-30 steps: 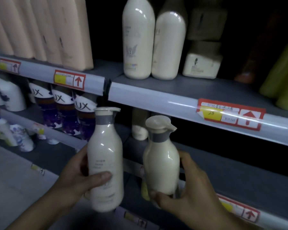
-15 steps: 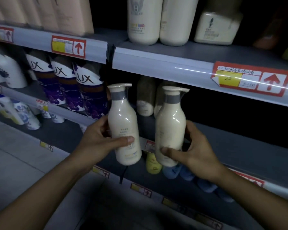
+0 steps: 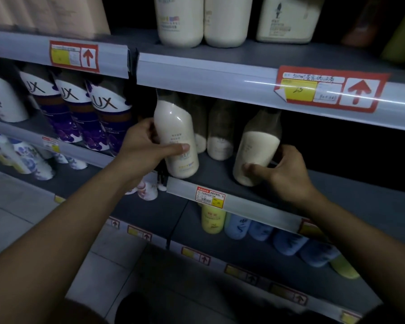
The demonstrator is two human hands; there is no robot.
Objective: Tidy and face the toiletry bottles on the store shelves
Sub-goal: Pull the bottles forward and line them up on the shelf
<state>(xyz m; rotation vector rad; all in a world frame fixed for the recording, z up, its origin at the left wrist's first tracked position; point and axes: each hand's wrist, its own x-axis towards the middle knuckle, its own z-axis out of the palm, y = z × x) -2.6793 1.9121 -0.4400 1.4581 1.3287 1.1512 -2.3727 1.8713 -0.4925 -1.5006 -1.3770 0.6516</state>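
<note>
Left hand [image 3: 145, 146] and right hand [image 3: 283, 174] each grasp 1 cream bottle [image 3: 177, 141], seemingly seating them on the shelf [image 3: 220, 176]; next, turn labels toward 6 o'clock.

Sitting on the middle shelf [image 3: 220, 181]: four cream bottles [image 3: 177, 136], three purple LUX bottles [image 3: 108, 118] leftward. Standing above it: two cream bottles [image 3: 180, 19], one squat jar [image 3: 288, 19].

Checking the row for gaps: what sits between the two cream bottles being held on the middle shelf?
In the head view, two more cream bottles stand further back, between the left-hand bottle and the right-hand bottle; the front edge there is bare.
</note>
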